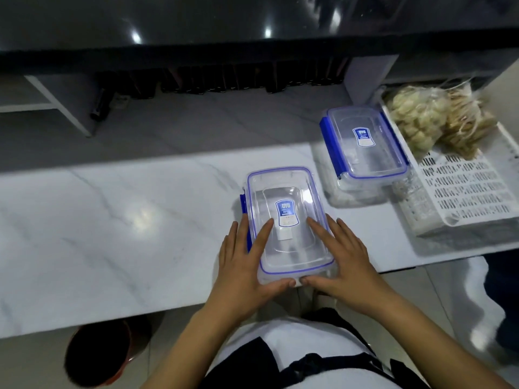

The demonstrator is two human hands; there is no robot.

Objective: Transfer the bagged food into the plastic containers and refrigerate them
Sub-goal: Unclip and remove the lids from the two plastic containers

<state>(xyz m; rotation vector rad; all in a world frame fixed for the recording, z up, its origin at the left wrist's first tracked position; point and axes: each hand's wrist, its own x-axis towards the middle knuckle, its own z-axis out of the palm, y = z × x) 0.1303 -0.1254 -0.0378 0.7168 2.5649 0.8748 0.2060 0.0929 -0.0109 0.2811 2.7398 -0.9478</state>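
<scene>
A clear plastic container with a blue-sealed lid and blue side clips lies on the white marble counter, close to its near edge. My left hand rests on its left side, fingers straight on the lid, thumb against the near end. My right hand lies flat on the lid's right side, thumb at the same end. A second lidded container stands further back right. Bagged pale food and a bag of thin strands lie in a white basket.
A dark glossy upper counter runs across the back, with a shelf of dark bottles beneath it. A dark bin with a red rim stands on the floor below the counter at left. The counter's near edge is just in front of me.
</scene>
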